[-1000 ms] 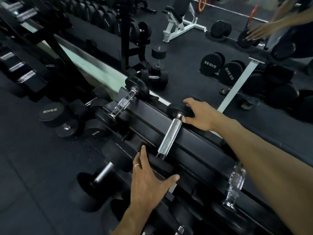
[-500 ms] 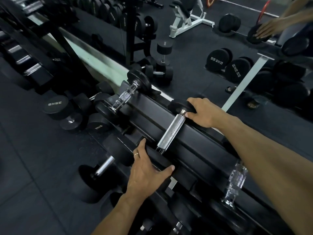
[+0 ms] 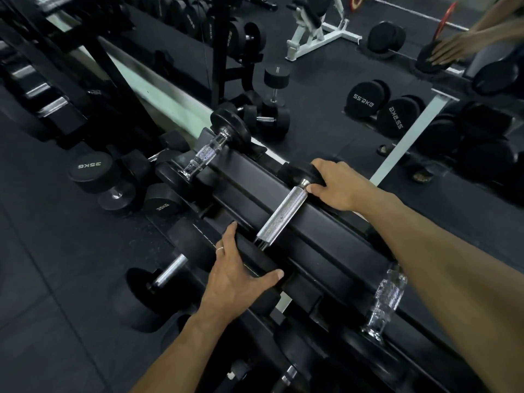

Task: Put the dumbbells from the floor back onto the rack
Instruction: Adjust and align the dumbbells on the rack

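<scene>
both hands are on the dumbbell point(image 3: 285, 215), and it lies across the top rail of the rack point(image 3: 334, 234), its knurled steel handle spanning the black beam. the right hand point(image 3: 337, 185) wraps over the far head, fingers curled round the rubber, thumb tip against the collar where the handle meets the weight. the left hand point(image 3: 241, 270) covers the near head, fingers draped over its edge and thumb stretched out along the side, a ring point(image 3: 220, 249) showing on one finger. the near head sits low against the front of the rack, mostly hidden under that palm.

to the left on the same rail there's a second dumbbell point(image 3: 211, 150), its far head up on the beam. to the right a third handle point(image 3: 387, 299) glints just beside the right forearm, its heads lost in the dark. down on the lower tier another dumbbell point(image 3: 170, 272) rests tilted, one head facing out low, the other just beside the left hand.

on the floor point(image 3: 56, 279) to the left lies a cluster of heavy dumbbells, one marked 35kg point(image 3: 90, 171) with its face turned toward us. beyond the rack stands a mirror point(image 3: 368, 80), and in it more dumbbells on the mat, a white bench frame point(image 3: 317, 32), and the person's own reflected hand point(image 3: 450, 49) laid on a weight at the top right.
</scene>
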Action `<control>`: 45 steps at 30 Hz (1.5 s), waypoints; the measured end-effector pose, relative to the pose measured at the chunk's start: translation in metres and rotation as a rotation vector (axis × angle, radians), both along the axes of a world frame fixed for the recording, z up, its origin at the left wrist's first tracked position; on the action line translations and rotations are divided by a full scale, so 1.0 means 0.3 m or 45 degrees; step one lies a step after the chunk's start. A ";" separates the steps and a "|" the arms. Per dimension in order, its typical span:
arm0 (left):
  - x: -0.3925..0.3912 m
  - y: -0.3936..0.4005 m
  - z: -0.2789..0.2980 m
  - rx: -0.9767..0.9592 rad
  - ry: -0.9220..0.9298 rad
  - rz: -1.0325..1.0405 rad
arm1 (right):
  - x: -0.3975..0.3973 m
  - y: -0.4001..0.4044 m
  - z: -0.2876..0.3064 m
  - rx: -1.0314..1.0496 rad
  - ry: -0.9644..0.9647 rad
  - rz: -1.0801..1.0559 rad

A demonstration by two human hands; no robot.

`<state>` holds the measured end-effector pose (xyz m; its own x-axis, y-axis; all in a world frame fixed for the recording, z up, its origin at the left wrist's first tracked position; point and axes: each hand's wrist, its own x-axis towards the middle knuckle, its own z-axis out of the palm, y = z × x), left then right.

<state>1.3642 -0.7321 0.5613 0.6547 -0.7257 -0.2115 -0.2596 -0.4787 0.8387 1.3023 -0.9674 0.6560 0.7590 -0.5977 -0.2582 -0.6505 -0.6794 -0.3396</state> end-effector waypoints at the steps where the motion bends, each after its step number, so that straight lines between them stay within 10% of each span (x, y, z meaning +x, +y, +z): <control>1: -0.003 0.003 0.003 0.006 -0.010 0.013 | -0.005 0.002 0.000 0.008 -0.008 0.005; 28: -0.676 0.106 0.003 -0.050 0.073 -0.159 | -0.711 0.063 0.080 -0.150 0.163 -0.153; 45: -0.731 0.002 -0.036 -0.133 0.003 -0.037 | -0.703 0.000 0.010 0.070 -0.053 -0.041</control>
<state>1.1449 -0.7316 0.5506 0.6327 -0.7624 -0.1353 -0.2700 -0.3810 0.8843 1.0914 -0.9673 0.6588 0.7503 -0.6077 -0.2603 -0.6564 -0.6378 -0.4029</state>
